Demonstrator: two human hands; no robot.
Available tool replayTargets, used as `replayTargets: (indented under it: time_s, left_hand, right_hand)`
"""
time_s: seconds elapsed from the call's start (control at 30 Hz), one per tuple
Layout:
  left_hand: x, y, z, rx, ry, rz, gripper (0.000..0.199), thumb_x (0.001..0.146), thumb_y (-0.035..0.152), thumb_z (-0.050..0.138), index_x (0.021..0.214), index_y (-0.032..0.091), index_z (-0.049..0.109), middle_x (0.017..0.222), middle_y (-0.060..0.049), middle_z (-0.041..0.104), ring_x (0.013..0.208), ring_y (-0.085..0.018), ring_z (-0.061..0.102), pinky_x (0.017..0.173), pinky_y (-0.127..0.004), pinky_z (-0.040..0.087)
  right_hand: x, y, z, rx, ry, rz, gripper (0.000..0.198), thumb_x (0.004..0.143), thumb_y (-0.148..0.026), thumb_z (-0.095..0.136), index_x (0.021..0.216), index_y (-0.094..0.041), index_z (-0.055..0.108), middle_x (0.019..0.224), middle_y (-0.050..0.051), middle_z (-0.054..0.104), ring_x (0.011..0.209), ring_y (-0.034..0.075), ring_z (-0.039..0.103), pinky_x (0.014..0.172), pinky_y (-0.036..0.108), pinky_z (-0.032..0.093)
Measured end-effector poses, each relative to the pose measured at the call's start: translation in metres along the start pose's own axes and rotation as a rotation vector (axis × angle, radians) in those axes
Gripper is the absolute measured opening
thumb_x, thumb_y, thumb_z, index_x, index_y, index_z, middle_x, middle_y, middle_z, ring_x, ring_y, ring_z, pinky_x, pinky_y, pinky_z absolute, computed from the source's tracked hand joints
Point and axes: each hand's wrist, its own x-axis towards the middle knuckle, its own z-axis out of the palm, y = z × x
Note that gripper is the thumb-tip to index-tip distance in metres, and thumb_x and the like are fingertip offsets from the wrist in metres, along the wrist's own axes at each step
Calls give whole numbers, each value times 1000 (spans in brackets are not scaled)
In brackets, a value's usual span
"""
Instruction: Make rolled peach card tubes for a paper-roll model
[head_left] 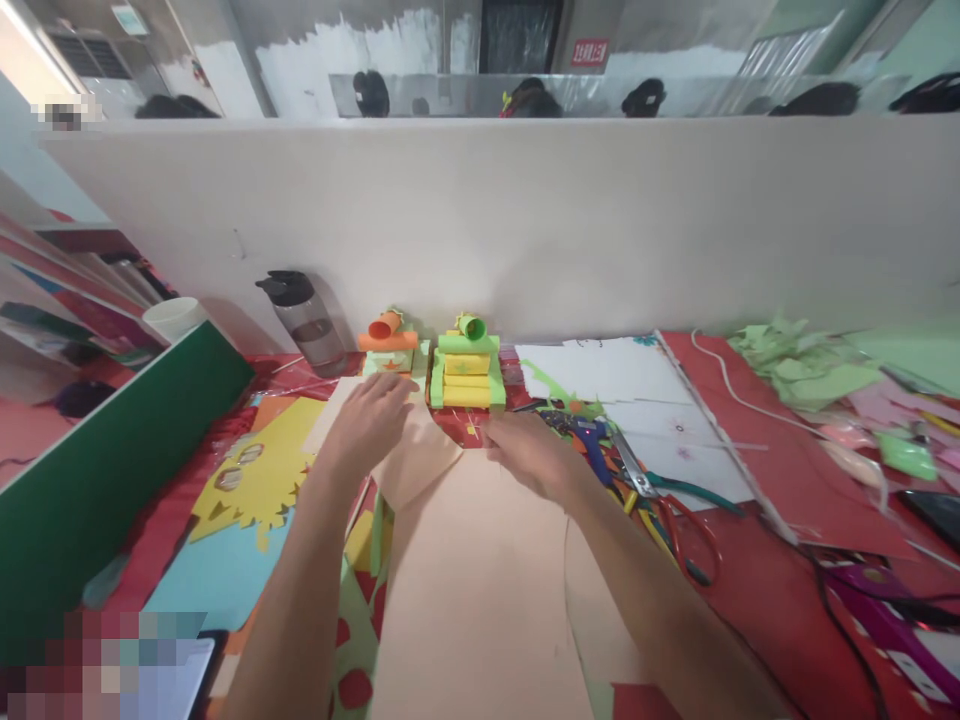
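Observation:
A long sheet of peach paper [480, 590] stretches away from me between my forearms. My left hand [375, 420] is closed on a smaller piece of peach paper [416, 450], which slants over the sheet's far left corner. At the far right corner of the sheet is my right hand [529, 450], its fingers curled together; what they hold, if anything, is hidden. Just beyond my hands stand two rolled-paper models, one orange [388, 340] and one green and yellow [466, 375].
Scissors [637, 475], a blue glue gun [592, 440] and pliers [694, 490] crowd the right side. Yellow cut paper [262, 465] and blue paper [217, 575] lie left. A water bottle [311, 325] leans near the white partition [525, 220]; a green board [127, 430] borders the left.

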Motion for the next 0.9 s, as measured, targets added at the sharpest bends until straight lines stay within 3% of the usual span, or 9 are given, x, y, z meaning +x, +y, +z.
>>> replayTargets:
  time_s: [0.13,0.23,0.4,0.53,0.73,0.83,0.9]
  left_hand:
    - [0,18,10,-269,-269,157,30,92,30,53,121,28,58,121,-3,65,110,-22,60,92,-33,47]
    - [-1,19,21,-336,-407,165,35,88,27,55,124,31,56,126,-1,63,117,-22,57,92,-31,46]
    - [0,16,23,-416,-498,114,33,89,31,55,121,30,59,123,-2,65,114,-22,59,93,-32,46]
    - [3,26,7,-527,-494,155,43,88,50,56,123,27,60,127,-4,63,115,-24,58,94,-32,45]
    - [-2,19,-24,-560,-439,1,41,94,53,40,114,27,64,120,-3,66,109,-21,61,89,-29,47]
    - [-6,8,-32,-356,-473,-139,37,92,50,41,98,23,65,99,-6,71,88,-22,65,73,-30,47]
    - [-10,3,-34,-172,-562,-291,32,87,48,47,86,22,65,86,-7,70,75,-23,65,66,-32,46]
  right_hand:
    - [0,4,-14,98,8,23,7,84,-16,60,78,-20,59,79,3,67,71,16,58,57,27,23]
    - [-6,8,-29,191,35,19,7,85,-19,59,78,-21,60,76,0,66,68,14,56,57,26,24]
    - [-23,13,-54,369,30,-27,15,90,-25,53,80,-22,64,74,-1,67,67,13,55,59,24,29]
    - [-33,17,-66,502,93,-27,17,91,-27,50,86,-21,65,81,0,68,69,13,57,63,24,35]
    - [-39,36,-69,577,166,-16,21,91,-36,49,86,-20,61,84,1,65,75,15,56,68,26,38]
    - [-38,40,-67,652,106,-12,24,91,-41,49,86,-19,60,78,1,62,68,14,54,64,26,39]
    - [-34,36,-63,719,25,-17,26,90,-43,51,88,-19,59,72,0,61,64,13,54,61,25,38]
